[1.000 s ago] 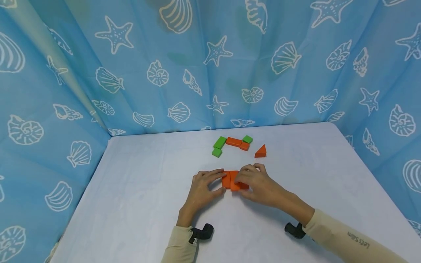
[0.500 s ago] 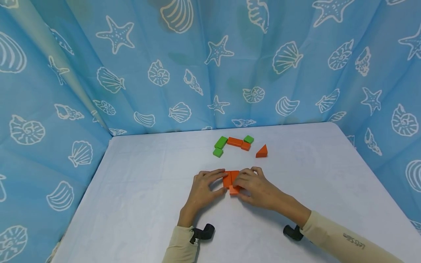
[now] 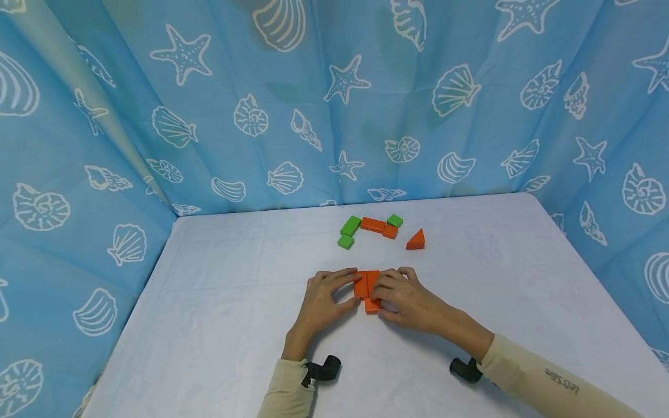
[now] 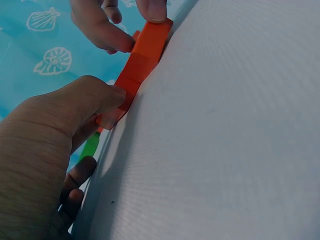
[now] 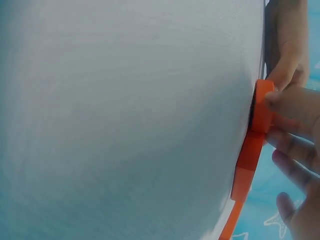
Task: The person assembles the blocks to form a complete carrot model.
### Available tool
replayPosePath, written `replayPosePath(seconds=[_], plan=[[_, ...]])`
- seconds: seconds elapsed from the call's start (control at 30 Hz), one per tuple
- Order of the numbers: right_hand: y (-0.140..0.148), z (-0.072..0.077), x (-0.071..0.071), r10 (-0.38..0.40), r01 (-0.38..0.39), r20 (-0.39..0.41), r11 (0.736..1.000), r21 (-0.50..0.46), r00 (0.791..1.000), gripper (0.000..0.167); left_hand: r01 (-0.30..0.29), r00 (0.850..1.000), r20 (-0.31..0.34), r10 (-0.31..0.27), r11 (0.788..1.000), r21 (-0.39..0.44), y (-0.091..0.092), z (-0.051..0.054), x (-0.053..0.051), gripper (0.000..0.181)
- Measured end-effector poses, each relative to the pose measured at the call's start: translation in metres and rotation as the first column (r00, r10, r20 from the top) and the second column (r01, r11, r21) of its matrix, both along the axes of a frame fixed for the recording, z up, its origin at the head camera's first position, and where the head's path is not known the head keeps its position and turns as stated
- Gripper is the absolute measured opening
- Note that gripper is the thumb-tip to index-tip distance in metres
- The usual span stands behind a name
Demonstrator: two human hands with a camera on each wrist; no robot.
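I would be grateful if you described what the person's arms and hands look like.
The left hand and right hand are bare. The left sleeve and right sleeve are beige, the right bearing dark lettering; a black camera sits at each wrist.

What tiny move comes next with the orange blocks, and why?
Perhaps the right hand should gently square up the nearest orange block: its fingers touch that block, which juts from the side-by-side orange pair, while the left hand steadies the pair's left side.
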State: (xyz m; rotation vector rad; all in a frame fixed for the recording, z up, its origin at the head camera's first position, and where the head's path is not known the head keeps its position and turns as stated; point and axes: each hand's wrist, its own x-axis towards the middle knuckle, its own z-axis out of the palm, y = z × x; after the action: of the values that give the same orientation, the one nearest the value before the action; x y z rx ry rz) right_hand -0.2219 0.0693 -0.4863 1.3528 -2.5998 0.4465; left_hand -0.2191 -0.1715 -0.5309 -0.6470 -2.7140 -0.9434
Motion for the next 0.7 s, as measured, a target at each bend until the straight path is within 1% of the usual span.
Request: replayPosePath(seconds=[0.17, 0.27, 0.33, 0.43, 0.5, 0.6, 0.7], plan=[[0.001, 0.002, 0.0, -0.015, 0.015, 0.029, 1.0, 0.004, 0.999, 0.025, -0.004, 1.0, 0.005, 0.004, 1.0, -0.004, 0.0, -0.002, -0.001, 0.047], [0.001, 0.006, -0.005, -0.057, 0.057, 0.062, 0.998, 0.0, 0.996, 0.027, -0.01, 1.0, 0.011, 0.01, 1.0, -0.009, -0.001, -0.003, -0.002, 0.047], [0.002, 0.01, -0.011, -0.093, 0.093, 0.072, 0.996, -0.004, 0.993, 0.028, -0.011, 1.0, 0.015, 0.011, 1.0, -0.012, -0.001, -0.003, -0.002, 0.047], [0.004, 0.013, -0.025, -0.15, 0.151, 0.075, 0.989, -0.007, 0.986, 0.027, -0.013, 1.0, 0.017, 0.013, 1.0, -0.02, -0.001, -0.001, -0.002, 0.047], [0.007, 0.016, -0.035, -0.191, 0.194, 0.095, 0.981, -0.018, 0.977, 0.025, -0.011, 1.0, 0.018, 0.011, 1.0, -0.018, -0.001, 0.0, -0.002, 0.047], [0.011, 0.021, -0.052, -0.263, 0.268, 0.12, 0.963, -0.024, 0.957, 0.023, -0.009, 1.0, 0.022, 0.01, 1.0, -0.016, -0.001, -0.001, -0.002, 0.047], [0.015, 0.024, -0.068, -0.335, 0.339, 0.117, 0.941, -0.016, 0.935, 0.024, -0.008, 1.0, 0.016, 0.008, 1.0, -0.008, -0.001, -0.001, -0.001, 0.046]])
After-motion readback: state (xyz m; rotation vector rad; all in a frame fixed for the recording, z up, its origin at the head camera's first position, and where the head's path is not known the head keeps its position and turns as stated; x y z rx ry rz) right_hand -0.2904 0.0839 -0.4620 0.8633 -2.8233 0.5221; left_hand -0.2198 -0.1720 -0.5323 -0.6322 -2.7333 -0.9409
